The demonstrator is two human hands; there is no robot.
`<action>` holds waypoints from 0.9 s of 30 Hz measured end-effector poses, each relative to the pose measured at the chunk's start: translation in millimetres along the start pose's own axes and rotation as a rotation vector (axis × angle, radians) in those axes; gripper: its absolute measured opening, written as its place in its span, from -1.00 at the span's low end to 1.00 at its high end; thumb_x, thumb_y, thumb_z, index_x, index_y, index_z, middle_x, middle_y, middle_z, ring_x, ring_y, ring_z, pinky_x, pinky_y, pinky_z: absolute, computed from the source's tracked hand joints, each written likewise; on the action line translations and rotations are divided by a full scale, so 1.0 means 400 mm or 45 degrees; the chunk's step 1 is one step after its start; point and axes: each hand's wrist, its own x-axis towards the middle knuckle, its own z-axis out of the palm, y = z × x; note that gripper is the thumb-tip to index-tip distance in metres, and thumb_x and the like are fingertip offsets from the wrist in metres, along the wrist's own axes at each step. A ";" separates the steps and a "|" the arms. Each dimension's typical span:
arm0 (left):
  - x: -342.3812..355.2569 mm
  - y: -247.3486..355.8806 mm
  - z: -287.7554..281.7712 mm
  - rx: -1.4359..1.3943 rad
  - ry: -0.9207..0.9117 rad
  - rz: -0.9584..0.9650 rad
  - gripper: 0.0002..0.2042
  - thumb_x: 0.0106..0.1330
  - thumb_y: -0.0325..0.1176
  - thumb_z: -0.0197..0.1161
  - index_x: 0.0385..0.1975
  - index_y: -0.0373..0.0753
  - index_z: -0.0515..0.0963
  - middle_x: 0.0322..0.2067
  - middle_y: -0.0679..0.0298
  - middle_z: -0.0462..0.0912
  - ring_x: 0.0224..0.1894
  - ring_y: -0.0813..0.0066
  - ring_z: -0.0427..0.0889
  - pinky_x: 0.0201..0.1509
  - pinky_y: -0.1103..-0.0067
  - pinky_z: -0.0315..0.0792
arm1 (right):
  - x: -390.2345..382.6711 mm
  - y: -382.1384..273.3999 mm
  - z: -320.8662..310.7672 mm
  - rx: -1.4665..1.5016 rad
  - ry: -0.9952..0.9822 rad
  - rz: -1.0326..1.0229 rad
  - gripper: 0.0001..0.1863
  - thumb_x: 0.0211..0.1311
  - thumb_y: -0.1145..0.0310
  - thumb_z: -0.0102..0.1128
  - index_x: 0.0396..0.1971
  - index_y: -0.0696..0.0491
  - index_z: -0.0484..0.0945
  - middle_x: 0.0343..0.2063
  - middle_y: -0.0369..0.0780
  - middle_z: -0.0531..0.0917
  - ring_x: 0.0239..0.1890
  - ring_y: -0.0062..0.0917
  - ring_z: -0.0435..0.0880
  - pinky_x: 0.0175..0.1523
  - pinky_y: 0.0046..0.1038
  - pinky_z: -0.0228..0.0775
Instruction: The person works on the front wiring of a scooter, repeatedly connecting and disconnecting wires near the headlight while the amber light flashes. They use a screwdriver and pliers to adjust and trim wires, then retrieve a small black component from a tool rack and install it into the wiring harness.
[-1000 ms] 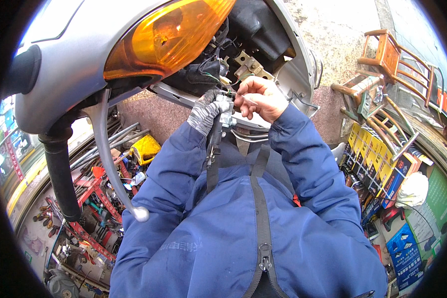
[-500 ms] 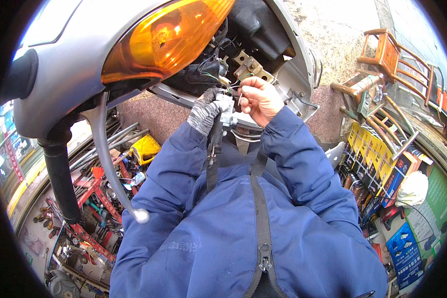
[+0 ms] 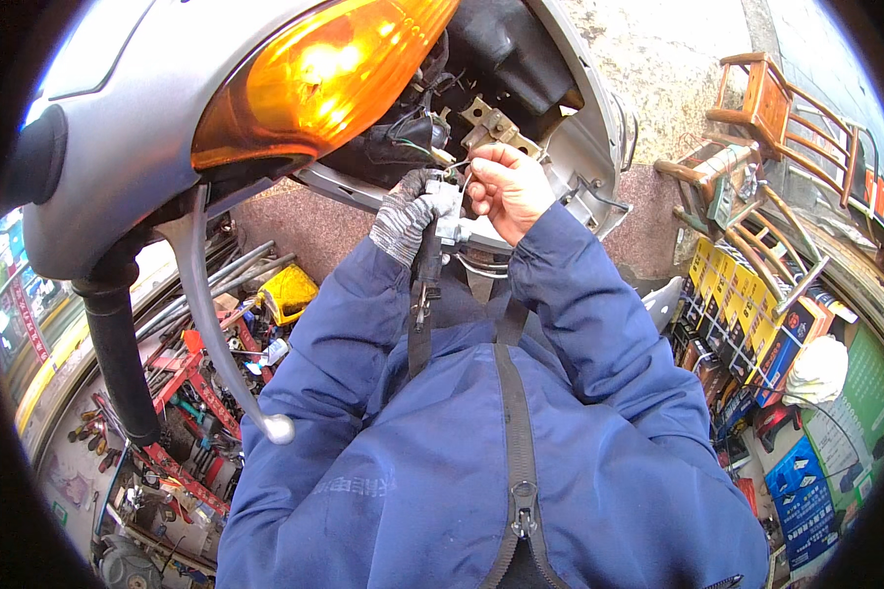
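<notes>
My left hand (image 3: 410, 218), in a grey knitted glove with dark fingertips, is closed around a light grey metal-looking part (image 3: 449, 225) whose kind I cannot make out. My bare right hand (image 3: 510, 193) pinches a thin wire (image 3: 467, 166) just above that part, fingertips close to the left ones. Behind both hands, dark wiring (image 3: 414, 133) and a metal bracket (image 3: 494, 126) show inside the opened scooter front. To the left, the amber turn-signal lens (image 3: 329, 79) glows brightly.
A handlebar grip (image 3: 118, 344) and brake lever (image 3: 224, 334) reach down on the left. Below them are a red rack (image 3: 189, 471) with tools and a yellow container (image 3: 290, 294). Wooden chairs (image 3: 761, 103) and stacked yellow boxes (image 3: 732, 294) stand at the right.
The amber lens has turned much brighter. My right hand has shifted slightly up and left with its pinch kept. My left hand stays nearly in place.
</notes>
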 end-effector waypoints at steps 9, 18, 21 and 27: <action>0.008 -0.011 0.000 0.052 0.063 0.075 -0.69 0.12 -0.43 0.22 -0.12 -0.31 0.41 -0.38 0.22 0.58 -0.41 0.52 0.57 -0.32 0.58 0.54 | 0.000 0.000 -0.001 -0.034 0.028 -0.008 -0.88 0.19 0.52 0.16 -0.28 0.12 0.47 -0.54 -0.29 0.53 -0.60 -0.63 0.52 -0.60 -0.62 0.34; 0.002 -0.004 0.008 -0.008 0.055 0.027 -0.66 0.11 -0.42 0.24 -0.10 -0.32 0.42 -0.38 0.26 0.57 -0.41 0.54 0.57 -0.32 0.60 0.54 | -0.009 -0.001 0.004 -0.029 0.045 -0.024 -0.88 0.18 0.52 0.16 -0.28 0.16 0.47 -0.53 -0.25 0.55 -0.63 -0.64 0.51 -0.62 -0.63 0.34; 0.002 -0.003 0.014 -0.020 0.109 0.038 -0.70 0.12 -0.46 0.23 -0.12 -0.31 0.43 -0.42 0.28 0.55 -0.49 0.57 0.54 -0.43 0.62 0.52 | -0.013 -0.004 0.010 -0.106 0.064 -0.027 -0.88 0.19 0.51 0.16 -0.28 0.13 0.46 -0.56 -0.29 0.53 -0.64 -0.65 0.50 -0.62 -0.64 0.34; 0.004 -0.008 0.015 -0.031 0.093 0.090 -0.70 0.13 -0.46 0.23 -0.12 -0.31 0.44 -0.40 0.29 0.56 -0.43 0.57 0.55 -0.40 0.64 0.52 | -0.028 -0.008 0.024 -0.229 0.038 -0.108 -0.85 0.18 0.53 0.16 -0.25 0.16 0.45 -0.53 -0.25 0.54 -0.63 -0.65 0.52 -0.61 -0.64 0.34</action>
